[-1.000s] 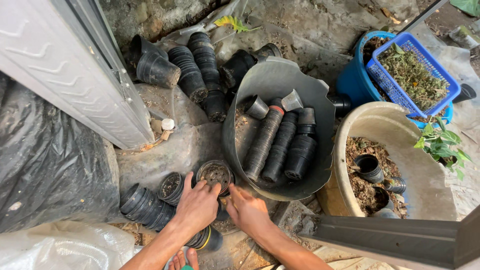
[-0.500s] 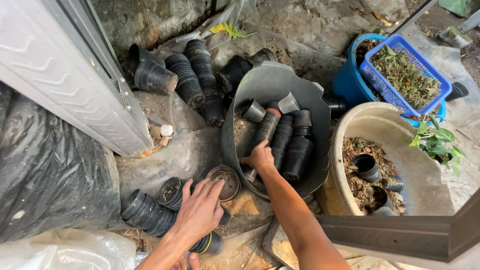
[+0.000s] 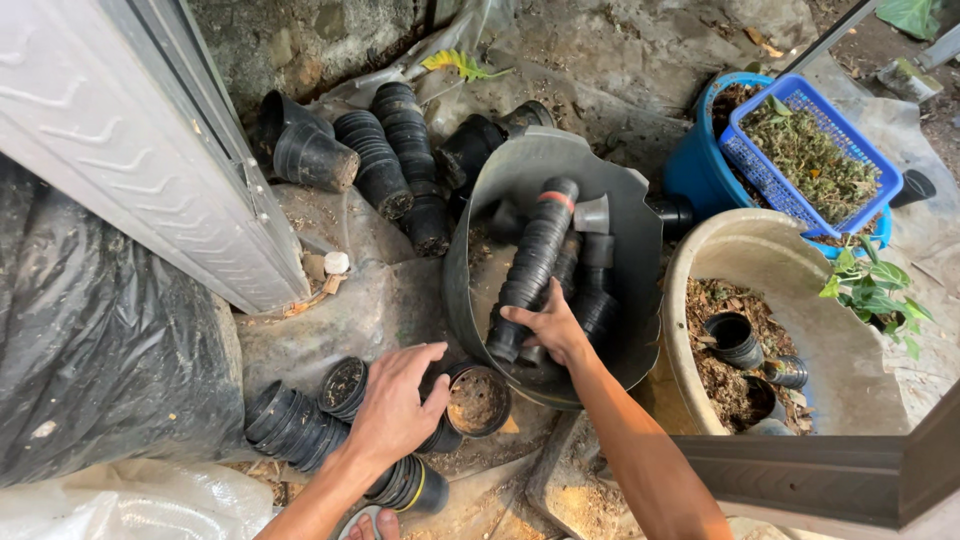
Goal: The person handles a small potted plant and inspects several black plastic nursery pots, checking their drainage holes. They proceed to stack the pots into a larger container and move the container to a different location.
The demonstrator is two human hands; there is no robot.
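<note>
Black pot stack (image 3: 530,270) in right hand's (image 3: 550,325) closed grip; left hand (image 3: 395,405) spread over loose pots (image 3: 470,400).

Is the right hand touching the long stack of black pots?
Touching. In the head view, the right hand grips the long stack of black pots near its lower end.

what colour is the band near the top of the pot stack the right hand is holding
Red-orange, on the otherwise black pot stack gripped by the right hand; seen in the head view.

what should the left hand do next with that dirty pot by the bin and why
Probably close the left hand on the loose soil-caked pot and lift it toward the grey bin. It rests beside that pot, while the right hand already grips the long pot stack in the bin, ready to receive it.
</note>
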